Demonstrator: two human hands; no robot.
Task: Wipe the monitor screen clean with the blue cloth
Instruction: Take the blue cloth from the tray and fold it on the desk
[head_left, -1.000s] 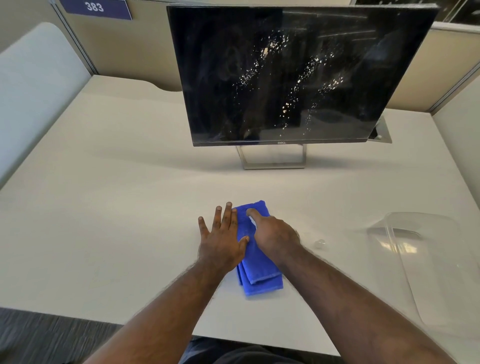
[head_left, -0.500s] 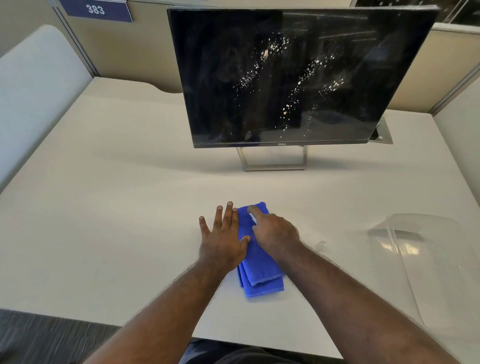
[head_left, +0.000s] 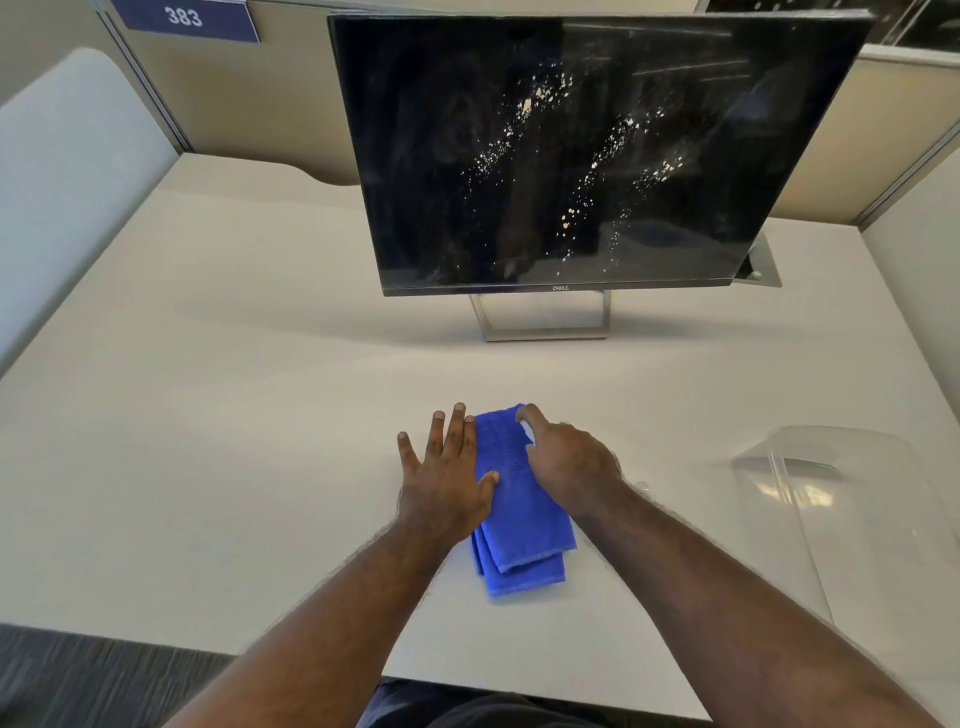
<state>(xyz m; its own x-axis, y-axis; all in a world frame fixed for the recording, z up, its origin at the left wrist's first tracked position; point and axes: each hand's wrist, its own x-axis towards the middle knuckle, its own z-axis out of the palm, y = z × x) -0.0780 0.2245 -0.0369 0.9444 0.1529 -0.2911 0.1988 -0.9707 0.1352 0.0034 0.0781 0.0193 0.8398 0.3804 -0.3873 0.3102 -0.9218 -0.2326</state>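
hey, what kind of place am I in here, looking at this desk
Most likely an office cubicle. A monitor stands on a plain white desk, beige partition walls close it in, and a numbered sign reading 383 hangs on the partition.

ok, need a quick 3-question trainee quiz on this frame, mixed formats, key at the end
1. True or false: the blue cloth is already touching the monitor screen.
2. Multiple choice: where do the white specks sit on the screen? A) mostly the left third B) the centre and right part C) only along the bottom edge
3. Fill in: the left hand lies flat with fingers spread, its thumb on the cloth's ___ edge, while the right hand rests curled on top of the cloth.

Key
1. False: the cloth lies folded on the desk, in front of the monitor.
2. B
3. left
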